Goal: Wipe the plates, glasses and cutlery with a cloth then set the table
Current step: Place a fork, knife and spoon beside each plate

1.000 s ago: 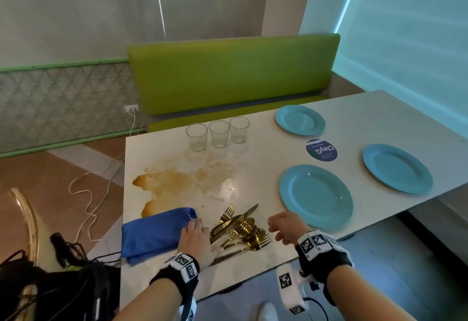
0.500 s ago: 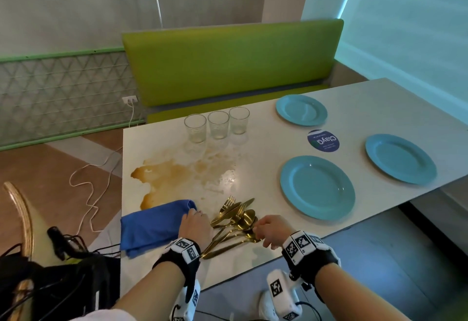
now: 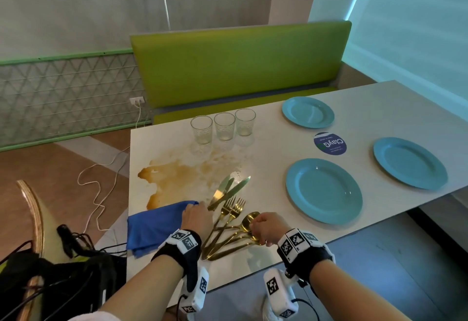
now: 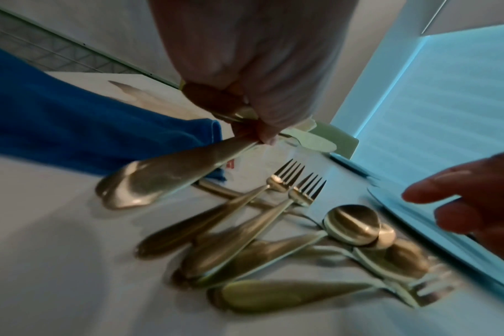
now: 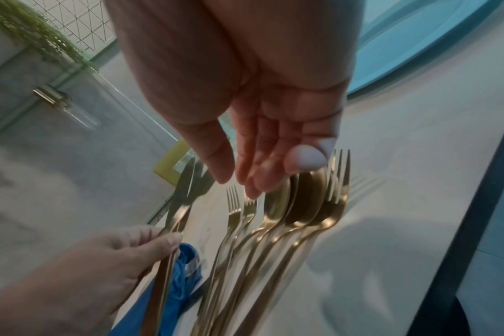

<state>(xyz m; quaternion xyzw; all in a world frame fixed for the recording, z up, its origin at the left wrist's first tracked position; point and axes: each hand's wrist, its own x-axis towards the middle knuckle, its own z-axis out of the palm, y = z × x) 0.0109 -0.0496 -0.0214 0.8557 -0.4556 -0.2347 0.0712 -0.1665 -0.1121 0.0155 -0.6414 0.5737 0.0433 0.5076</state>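
Observation:
Gold cutlery lies near the table's front edge. My left hand [image 3: 198,213] pinches the handles of two knives [image 3: 229,190], whose blades point away over the table; the left wrist view shows my left hand [image 4: 256,134] pinching those knives [image 4: 164,177]. Two forks [image 3: 234,208] lie beside them. My right hand [image 3: 257,223] rests with relaxed straight fingers on the spoons [image 3: 249,219]. In the right wrist view my right hand [image 5: 253,179] touches the spoon bowls [image 5: 296,200]. A folded blue cloth [image 3: 157,227] lies left of my left hand. There are three blue plates [image 3: 324,189] [image 3: 410,162] [image 3: 307,111] and three glasses [image 3: 224,126].
A brown spill [image 3: 177,181] spreads over the white table [image 3: 278,158] between the glasses and the cloth. A round blue sticker [image 3: 329,143] sits among the plates. A green bench [image 3: 238,67] stands behind the table. Cables and a black bag [image 3: 63,277] lie at the left.
My left hand has drawn two knives out of the pile, away and to the left. The pile has spread into a fan. My right hand has shifted left onto the spoons.

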